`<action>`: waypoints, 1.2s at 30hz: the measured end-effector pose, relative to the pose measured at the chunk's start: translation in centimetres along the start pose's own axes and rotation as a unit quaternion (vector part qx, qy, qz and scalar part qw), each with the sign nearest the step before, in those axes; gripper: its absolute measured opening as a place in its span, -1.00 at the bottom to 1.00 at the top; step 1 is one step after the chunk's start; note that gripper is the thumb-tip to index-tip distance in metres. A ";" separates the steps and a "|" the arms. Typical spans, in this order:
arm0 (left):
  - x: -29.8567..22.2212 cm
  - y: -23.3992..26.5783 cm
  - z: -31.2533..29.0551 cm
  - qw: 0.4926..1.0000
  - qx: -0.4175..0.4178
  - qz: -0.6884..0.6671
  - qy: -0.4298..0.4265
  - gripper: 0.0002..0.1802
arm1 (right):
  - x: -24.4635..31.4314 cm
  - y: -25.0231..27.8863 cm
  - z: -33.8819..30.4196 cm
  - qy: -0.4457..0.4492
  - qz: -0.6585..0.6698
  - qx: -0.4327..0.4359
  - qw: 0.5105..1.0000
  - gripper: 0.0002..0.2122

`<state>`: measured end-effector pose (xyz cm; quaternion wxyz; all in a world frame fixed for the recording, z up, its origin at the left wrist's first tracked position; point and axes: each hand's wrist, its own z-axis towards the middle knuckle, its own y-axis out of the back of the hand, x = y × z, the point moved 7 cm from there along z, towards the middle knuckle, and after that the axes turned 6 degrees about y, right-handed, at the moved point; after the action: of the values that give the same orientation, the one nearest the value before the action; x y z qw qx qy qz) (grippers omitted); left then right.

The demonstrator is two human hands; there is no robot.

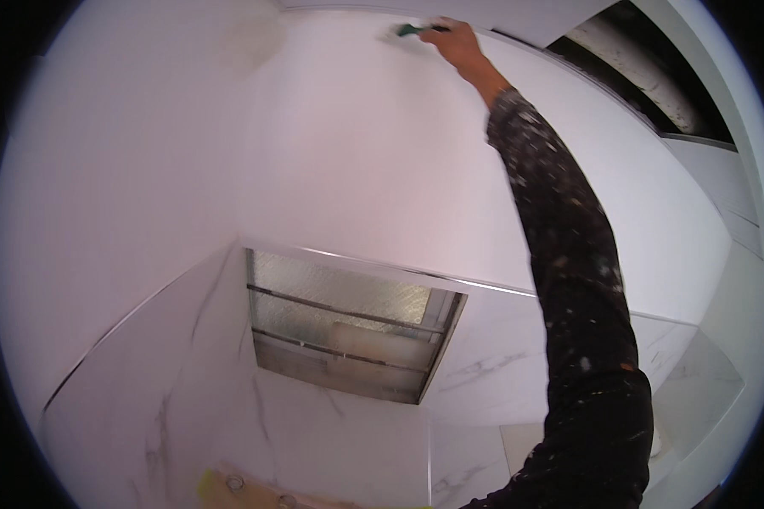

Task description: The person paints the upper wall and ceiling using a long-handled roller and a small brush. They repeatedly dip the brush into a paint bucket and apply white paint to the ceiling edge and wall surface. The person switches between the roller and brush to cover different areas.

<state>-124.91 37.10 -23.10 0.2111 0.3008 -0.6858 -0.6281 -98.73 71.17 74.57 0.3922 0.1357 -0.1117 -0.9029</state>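
Note:
My right hand (460,46) is raised high and closed round a paintbrush (408,30) with a dark green handle. Its pale bristle end points left and is smeared by motion. The brush is at the top of the smooth white wall (382,153), just under the ceiling edge; whether the bristles touch the wall I cannot tell. A dark sleeve (569,246) spattered with white paint covers my right arm, which reaches up from the lower right. My left hand is out of sight.
Below the white wall, a metal trim strip (356,257) tops grey-veined marble-look panels (170,365). A window (339,310) with textured glass and crossbars is set among them. The ceiling has a dark opening (645,68) at upper right. A tan covering with yellow-green tape (255,490) lies at the bottom.

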 end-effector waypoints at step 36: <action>-1.0 2.8 -5.7 0.938 0.007 -0.327 -0.114 -0.21 | 29.8 27.3 -62.7 -0.133 0.209 0.071 0.966 -0.82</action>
<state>-120.78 33.68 -19.54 -0.0879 0.4362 -0.5732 -0.6880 -78.88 25.01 19.43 0.5434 0.0158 -0.2524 -0.8005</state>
